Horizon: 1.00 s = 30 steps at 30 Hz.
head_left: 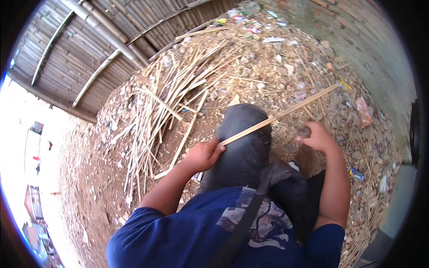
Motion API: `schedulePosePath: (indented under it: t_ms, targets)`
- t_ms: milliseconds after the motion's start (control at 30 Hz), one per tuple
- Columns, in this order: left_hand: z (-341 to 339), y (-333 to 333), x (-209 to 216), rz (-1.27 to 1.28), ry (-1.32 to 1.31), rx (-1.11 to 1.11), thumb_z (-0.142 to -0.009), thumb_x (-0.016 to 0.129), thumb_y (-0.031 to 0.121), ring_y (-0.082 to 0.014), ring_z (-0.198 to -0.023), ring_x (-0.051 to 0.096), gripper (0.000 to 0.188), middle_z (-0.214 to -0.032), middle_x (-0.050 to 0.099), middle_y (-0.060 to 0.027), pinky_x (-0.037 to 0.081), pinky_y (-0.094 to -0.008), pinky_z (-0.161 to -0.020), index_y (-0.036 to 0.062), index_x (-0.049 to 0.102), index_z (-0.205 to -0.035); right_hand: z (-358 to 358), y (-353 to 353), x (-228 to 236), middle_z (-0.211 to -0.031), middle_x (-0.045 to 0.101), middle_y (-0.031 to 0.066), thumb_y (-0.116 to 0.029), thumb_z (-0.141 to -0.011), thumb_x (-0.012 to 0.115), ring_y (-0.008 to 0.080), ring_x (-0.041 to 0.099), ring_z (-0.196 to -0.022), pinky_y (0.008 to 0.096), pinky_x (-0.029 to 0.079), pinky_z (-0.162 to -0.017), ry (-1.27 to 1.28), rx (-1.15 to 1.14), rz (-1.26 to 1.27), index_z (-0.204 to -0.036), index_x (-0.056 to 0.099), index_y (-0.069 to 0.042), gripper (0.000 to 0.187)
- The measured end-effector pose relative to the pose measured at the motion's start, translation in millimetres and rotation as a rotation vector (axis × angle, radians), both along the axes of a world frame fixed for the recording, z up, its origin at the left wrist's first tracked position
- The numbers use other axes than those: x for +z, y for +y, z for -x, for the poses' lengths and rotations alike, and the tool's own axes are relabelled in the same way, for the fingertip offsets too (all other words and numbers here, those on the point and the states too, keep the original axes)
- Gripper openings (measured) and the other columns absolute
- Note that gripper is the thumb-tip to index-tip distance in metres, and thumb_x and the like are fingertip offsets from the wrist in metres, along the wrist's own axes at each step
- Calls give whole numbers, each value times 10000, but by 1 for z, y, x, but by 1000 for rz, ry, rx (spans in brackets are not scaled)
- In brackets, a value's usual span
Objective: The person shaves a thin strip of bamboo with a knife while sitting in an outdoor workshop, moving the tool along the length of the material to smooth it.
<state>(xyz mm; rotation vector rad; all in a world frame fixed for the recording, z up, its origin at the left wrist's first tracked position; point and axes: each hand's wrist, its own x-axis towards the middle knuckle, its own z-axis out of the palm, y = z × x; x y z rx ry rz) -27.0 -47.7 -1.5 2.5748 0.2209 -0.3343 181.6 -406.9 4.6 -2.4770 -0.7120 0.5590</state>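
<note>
A long, pale split bamboo strip (281, 114) slants across my dark-trousered knee (243, 156), rising to the far right. My left hand (203, 155) is closed around its near end, beside the knee. To the right of the knee, my right hand (318, 136) is closed on a dark, rounded piece (305, 131) that looks like the end of a handle. The rest of that piece is hidden or too blurred to make out. A gap separates the right hand from the strip.
Many loose bamboo strips (178, 96) lie heaped on the ground ahead and to the left. A slatted bamboo wall (85, 53) stands at the far left, a masonry wall (357, 44) at the right. Stones, shavings and litter cover the ground, with a reddish brick piece (363, 112) nearby.
</note>
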Motion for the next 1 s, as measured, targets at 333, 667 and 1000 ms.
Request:
schedulePosePath:
  t_ms: [333,667,1000]
  targets:
    - [11,-7,23,-13,-28,31,-1018,491,390,-455,-838,665,344,-867,669,-247,504,-559,-741,82,500,-1173,3,9,11,-967,724,197,-276,-764,823,325,704,-893,411,528,-806,-83,-145,34,-1169,663,24,528]
    - [2,-5,22,-46,-3,-29,-1031,460,376,-465,-844,656,319,-855,665,-249,501,-571,-740,80,505,-1140,-17,-20,-26,-1023,714,186,-242,-770,823,290,697,-911,395,532,-842,-145,-260,-88,-1159,658,41,508]
    - [-8,9,13,118,-57,-198,-1039,446,324,-467,-833,629,311,-812,626,-259,474,-539,-757,29,542,-1014,-18,-15,-15,-1007,713,186,-298,-781,819,316,689,-819,413,536,-778,83,-376,-77,-1237,618,70,620]
